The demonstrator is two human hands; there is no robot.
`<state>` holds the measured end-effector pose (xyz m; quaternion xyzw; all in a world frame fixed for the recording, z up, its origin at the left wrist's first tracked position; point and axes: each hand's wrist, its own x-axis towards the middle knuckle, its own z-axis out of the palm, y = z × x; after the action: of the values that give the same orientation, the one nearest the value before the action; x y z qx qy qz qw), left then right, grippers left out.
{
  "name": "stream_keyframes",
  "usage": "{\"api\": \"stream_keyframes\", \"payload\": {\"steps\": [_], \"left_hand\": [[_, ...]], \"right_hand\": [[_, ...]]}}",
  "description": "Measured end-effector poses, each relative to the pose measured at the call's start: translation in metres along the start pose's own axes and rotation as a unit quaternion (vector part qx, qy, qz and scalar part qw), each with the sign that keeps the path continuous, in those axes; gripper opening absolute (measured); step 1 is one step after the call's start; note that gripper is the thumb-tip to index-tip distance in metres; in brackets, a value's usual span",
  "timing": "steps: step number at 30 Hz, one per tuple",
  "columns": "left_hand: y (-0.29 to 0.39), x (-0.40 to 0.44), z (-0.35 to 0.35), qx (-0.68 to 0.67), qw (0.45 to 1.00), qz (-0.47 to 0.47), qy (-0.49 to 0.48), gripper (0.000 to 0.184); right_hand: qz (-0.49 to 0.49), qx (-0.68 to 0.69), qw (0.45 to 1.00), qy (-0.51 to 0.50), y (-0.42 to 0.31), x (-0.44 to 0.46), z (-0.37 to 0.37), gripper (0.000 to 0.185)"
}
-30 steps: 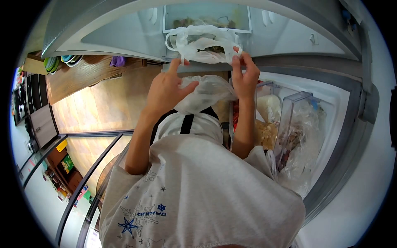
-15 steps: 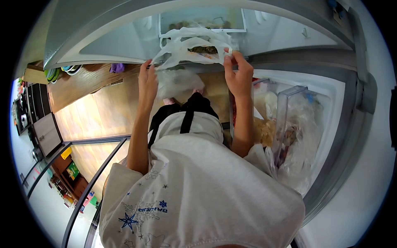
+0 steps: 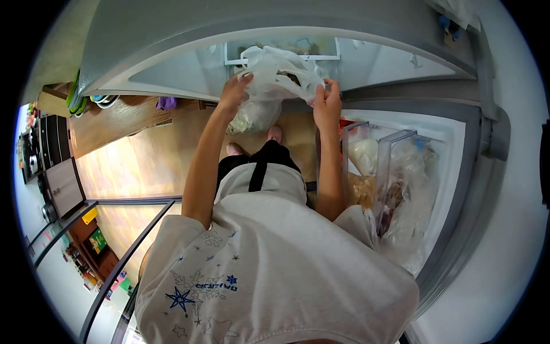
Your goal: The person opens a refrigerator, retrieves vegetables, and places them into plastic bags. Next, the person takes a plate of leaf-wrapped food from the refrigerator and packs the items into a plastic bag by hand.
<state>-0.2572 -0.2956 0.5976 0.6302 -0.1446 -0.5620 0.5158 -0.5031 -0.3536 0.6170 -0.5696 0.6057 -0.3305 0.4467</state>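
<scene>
A thin white plastic bag (image 3: 266, 80) hangs between my two hands, in front of the open fridge door. My left hand (image 3: 235, 93) pinches its left edge. On the other side my right hand (image 3: 327, 103) grips the bag's right edge between thumb and fingers. Through the bag's opening a small dark patch of the contents shows; what it is I cannot make out. The lower part of the bag bulges above the floor, near my feet.
The fridge door (image 3: 275, 26) stands open ahead, with a shelf bin (image 3: 282, 56) on its inside. At my right is an open freezer compartment with clear drawers (image 3: 395, 137) full of bagged food. A wooden cabinet (image 3: 129, 123) and a dark metal rail (image 3: 134, 238) lie at left.
My hands have come closer together, the left one moving right. The bag's opening has narrowed and the bag has bunched up. The view has shifted slightly.
</scene>
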Motion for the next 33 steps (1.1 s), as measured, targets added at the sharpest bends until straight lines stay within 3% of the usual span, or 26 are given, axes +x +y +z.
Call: {"api": "stream_keyframes", "payload": {"steps": [1,4,7,10,13,16,18,19,25,29,33], "left_hand": [[-0.002,0.001,0.0,0.024,0.999,0.007,-0.019,0.037],[0.001,-0.008,0.006,0.094,0.995,0.021,-0.014,0.033],[0.007,-0.03,0.007,0.121,0.991,0.051,-0.01,0.028],[0.006,-0.049,-0.009,0.164,0.982,0.092,-0.017,0.023],[0.013,-0.076,-0.008,0.154,0.98,0.125,-0.015,0.021],[0.03,-0.104,0.003,0.134,0.982,0.133,-0.027,0.02],[0.033,-0.111,0.007,0.135,0.981,0.134,-0.036,0.019],[0.033,-0.112,0.008,0.137,0.981,0.136,-0.038,0.019],[0.042,-0.14,0.039,0.178,0.969,0.164,-0.041,0.021],[0.061,-0.166,0.062,0.244,0.943,0.212,-0.075,0.023],[0.055,-0.171,0.066,0.357,0.875,0.302,-0.124,0.036]], "right_hand": [[0.041,0.019,0.999,-0.004,0.008,0.007,0.004,0.034],[0.036,-0.009,0.998,0.049,0.033,0.028,0.016,0.053],[0.008,-0.125,0.98,0.155,0.076,0.053,0.034,0.061],[0.054,-0.179,0.982,0.014,0.053,0.064,0.019,0.052],[-0.024,-0.26,0.959,0.109,0.032,0.056,0.021,0.037],[-0.228,-0.318,0.894,0.219,0.024,0.055,0.012,0.027],[-0.076,-0.156,0.98,0.094,0.008,0.053,-0.001,0.024],[0.003,-0.071,0.997,0.028,-0.003,0.05,-0.006,0.023],[-0.023,0.174,0.98,-0.096,-0.082,-0.006,-0.016,0.015],[-0.123,0.065,0.975,-0.173,-0.107,-0.043,-0.016,0.024],[-0.034,0.166,0.964,-0.205,-0.11,-0.052,-0.02,0.021]]}}
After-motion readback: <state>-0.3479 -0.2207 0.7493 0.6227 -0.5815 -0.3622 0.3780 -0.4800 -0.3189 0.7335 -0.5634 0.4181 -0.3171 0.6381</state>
